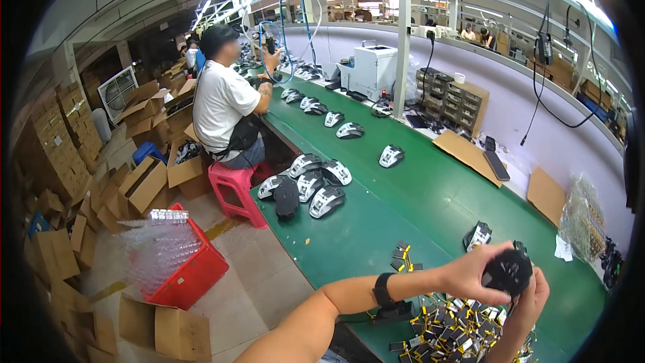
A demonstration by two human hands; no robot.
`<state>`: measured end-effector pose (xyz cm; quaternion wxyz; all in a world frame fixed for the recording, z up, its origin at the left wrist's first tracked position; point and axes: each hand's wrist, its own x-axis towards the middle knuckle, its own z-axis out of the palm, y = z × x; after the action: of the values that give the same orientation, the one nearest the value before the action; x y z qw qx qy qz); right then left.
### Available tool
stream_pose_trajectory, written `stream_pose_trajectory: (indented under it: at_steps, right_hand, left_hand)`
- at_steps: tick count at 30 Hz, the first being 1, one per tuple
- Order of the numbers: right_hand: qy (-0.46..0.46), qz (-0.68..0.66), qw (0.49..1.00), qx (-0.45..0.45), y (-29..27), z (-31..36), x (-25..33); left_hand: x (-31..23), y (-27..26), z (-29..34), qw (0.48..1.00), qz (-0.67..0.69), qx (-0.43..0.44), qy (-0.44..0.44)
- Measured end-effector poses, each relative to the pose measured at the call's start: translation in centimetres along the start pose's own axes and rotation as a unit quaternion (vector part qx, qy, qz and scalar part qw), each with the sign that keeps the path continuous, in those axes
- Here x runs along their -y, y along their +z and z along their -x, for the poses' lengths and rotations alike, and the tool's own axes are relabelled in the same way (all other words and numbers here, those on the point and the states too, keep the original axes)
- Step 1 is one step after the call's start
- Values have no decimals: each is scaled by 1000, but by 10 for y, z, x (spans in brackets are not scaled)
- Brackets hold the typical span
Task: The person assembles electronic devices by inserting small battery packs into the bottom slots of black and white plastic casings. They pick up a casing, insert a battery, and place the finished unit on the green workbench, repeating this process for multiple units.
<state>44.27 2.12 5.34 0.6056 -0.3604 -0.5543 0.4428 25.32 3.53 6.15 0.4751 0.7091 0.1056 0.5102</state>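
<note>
A black computer mouse [508,273] is held up above the near end of the green bench, dark side toward me. My left hand [470,274] is closed round its left edge, thumb below and fingers above. From the lower right my right hand [534,294] grips its other side, with some fingertips hidden behind it. Under my hands lies a heap of small black battery packs [447,323] with yellow tape and wires. Just behind the held mouse, a grey-and-black mouse [478,235] rests on the bench.
Several mice [309,181] cluster at the bench's left edge; others line the green bench [396,208] farther off. A co-worker [225,101] sits on a pink stool [235,191]. Cardboard sheets [470,154] and clear plastic bags [581,218] lie right. A red crate [191,272] stands left.
</note>
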Motion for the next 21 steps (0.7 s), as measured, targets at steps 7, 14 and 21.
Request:
stream_pose_trajectory:
  at_steps: [7, 14, 21]
  right_hand:
    - [-136, 202, 966, -92, -5, -5, -12]
    - [-159, 347, 921, -80, 21, 3, 1]
    - [-179, 366, 913, -27, 24, 7, 11]
  left_hand:
    - [2, 6, 1, 996, 22, -29, -79]
    - [4, 2, 0, 919, 302, -148, -206]
    - [2, -6, -9, 899, 318, -204, -221]
